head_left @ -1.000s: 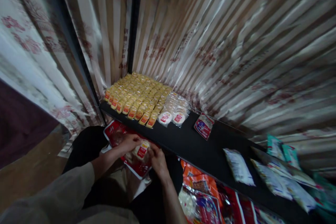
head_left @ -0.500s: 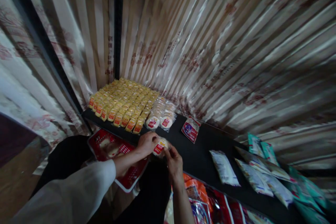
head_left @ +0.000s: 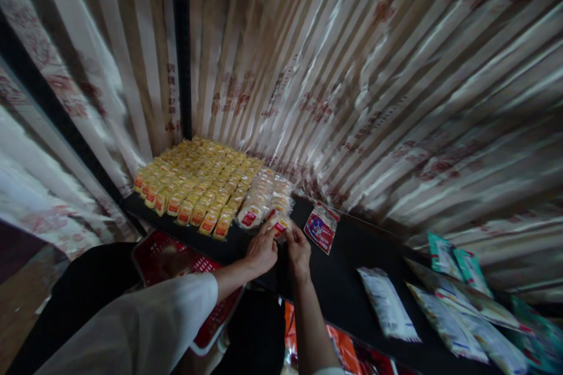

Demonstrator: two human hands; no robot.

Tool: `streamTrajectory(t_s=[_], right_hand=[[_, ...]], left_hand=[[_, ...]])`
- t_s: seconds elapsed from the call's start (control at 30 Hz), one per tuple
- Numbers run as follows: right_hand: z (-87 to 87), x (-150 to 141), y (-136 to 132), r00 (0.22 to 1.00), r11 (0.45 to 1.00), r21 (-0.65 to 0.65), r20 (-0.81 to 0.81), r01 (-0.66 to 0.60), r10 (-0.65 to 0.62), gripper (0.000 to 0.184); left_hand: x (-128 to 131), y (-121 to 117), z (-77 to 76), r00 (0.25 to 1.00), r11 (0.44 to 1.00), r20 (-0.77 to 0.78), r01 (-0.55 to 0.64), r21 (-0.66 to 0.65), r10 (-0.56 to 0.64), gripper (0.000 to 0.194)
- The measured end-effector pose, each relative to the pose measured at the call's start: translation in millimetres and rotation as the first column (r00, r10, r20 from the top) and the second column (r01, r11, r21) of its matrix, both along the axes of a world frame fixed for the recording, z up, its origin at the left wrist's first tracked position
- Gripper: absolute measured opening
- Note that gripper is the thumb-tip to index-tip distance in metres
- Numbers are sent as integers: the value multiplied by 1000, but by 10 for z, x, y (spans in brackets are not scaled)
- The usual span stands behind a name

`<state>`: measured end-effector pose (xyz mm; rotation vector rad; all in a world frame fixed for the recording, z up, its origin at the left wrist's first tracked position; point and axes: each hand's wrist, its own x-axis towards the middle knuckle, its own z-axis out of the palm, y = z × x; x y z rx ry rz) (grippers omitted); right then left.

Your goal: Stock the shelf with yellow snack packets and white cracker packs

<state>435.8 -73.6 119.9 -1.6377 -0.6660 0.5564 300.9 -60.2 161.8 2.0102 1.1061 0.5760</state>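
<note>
A round white packaged pastry (head_left: 280,227) with a red label is pinched between both my hands over the shelf. Its left side is in the fingers of my left hand (head_left: 262,252), and my right hand (head_left: 299,251) grips its right side. It is at the front end of a row of similar white pastries (head_left: 281,194); whether it touches them I cannot tell. Just left stands another row of white pastries (head_left: 254,202). Beyond that, many yellow wrapped pastries (head_left: 197,181) with red labels stand in tight rows.
Under the shelf's front edge sits a red basket (head_left: 211,328) with pale items inside. On the black shelf (head_left: 334,284) lie a red and purple packet (head_left: 322,227), a white packet (head_left: 387,304) and several green and silver packets. Striped sheeting (head_left: 316,70) hangs behind.
Both hands have carried the white pastry from above the shelf's front edge forward to the front of the right white row. The view has shifted slightly.
</note>
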Motion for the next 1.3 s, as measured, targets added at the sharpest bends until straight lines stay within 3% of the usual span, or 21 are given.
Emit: streamTrajectory(t_s=[0.27, 0.73, 1.0, 1.17, 1.3], right_hand=[[-76, 56, 227, 987, 999, -36, 163, 20, -14, 52], [-107, -144, 273, 973, 998, -61, 230, -21, 35, 78], [-102, -124, 251, 949, 992, -122, 313, -6, 44, 76], [-42, -200, 196, 974, 989, -143, 225, 37, -4, 90], [76, -489, 12, 956, 985, -74, 265, 153, -128, 73]], left_hand=[[16, 62, -66, 1000, 999, 16, 20, 38, -20, 39], [33, 114, -157, 998, 997, -3, 57, 48, -57, 46], [17, 80, -171, 997, 998, -22, 69, 1, -69, 49], [-90, 25, -134, 997, 997, 8, 72, 18, -72, 41], [-328, -85, -162, 996, 996, 9, 88, 28, -88, 35]])
